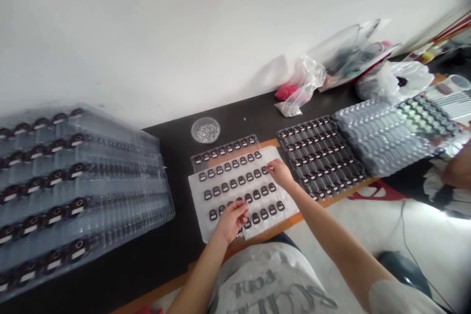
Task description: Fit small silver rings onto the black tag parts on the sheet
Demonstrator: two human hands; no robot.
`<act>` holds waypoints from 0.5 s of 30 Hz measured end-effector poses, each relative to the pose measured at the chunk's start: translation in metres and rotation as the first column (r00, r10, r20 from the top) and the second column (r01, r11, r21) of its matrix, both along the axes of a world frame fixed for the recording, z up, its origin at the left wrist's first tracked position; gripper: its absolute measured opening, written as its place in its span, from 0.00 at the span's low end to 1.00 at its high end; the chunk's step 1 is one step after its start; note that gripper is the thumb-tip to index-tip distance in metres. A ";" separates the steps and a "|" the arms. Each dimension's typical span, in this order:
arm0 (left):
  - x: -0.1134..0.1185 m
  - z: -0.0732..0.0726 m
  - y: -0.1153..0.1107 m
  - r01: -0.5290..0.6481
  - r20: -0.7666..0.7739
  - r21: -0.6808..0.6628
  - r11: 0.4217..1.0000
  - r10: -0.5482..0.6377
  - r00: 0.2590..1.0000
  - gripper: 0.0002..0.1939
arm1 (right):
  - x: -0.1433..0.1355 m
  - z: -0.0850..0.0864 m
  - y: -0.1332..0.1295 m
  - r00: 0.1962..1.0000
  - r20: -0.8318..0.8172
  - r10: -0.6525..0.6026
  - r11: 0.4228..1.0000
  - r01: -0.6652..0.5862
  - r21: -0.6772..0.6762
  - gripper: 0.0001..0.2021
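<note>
A white sheet [198, 184] lies before me, bearing rows of small dark padlock-shaped parts [233, 183] with pale labels. Over its front rows is my left hand [231, 222], thumb and fingers pinched together; anything between them is too small to make out. My right hand [281, 174] is at the right end of the second row, its fingertips closed beside a dark part [264, 170]. What that pinch holds, if anything, cannot be seen. Behind the sheet, a clear tray [221, 157] shows one row of similar parts. A round dish [206, 130] contains small silvery pieces.
To the left rises a tall stack of clear trays [121, 181] with dark parts. Right of the sheet lie a filled tray [324, 157] and a stack of clear trays [371, 132]. Plastic bags [307, 78] stand near the wall. Another person's arm [458, 169] is at far right.
</note>
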State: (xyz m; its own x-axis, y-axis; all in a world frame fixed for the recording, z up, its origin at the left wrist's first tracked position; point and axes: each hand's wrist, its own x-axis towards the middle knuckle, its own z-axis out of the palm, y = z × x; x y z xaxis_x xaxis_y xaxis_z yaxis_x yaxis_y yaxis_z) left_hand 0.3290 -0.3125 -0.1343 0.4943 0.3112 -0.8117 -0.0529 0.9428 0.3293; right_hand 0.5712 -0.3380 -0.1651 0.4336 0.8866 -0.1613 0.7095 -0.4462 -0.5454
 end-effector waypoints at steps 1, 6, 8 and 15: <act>0.000 0.000 0.000 -0.002 -0.002 -0.004 1.000 0.002 1.000 0.13 | 0.001 0.000 0.001 1.000 0.007 0.001 1.000 -0.001 -0.021 0.05; -0.002 0.000 0.000 -0.004 -0.018 -0.019 1.000 0.004 1.000 0.12 | 0.002 0.002 0.007 1.000 0.028 0.002 0.995 0.001 -0.104 0.04; -0.002 0.000 0.000 -0.008 -0.021 -0.021 1.000 0.007 1.000 0.11 | 0.002 0.002 0.008 0.999 0.035 0.004 0.992 0.000 -0.124 0.04; -0.006 -0.003 0.001 0.001 -0.003 -0.020 1.000 -0.001 1.000 0.12 | 0.001 -0.001 0.010 0.998 0.071 0.002 0.986 0.010 -0.167 0.04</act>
State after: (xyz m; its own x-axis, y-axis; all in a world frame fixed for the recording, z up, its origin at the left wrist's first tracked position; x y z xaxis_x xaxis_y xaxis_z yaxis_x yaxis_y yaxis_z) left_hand 0.3232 -0.3114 -0.1371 0.4924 0.2943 -0.8191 -0.0514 0.9493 0.3102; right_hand 0.5719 -0.3276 -0.1666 0.4527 0.8479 -0.2760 0.7414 -0.5298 -0.4118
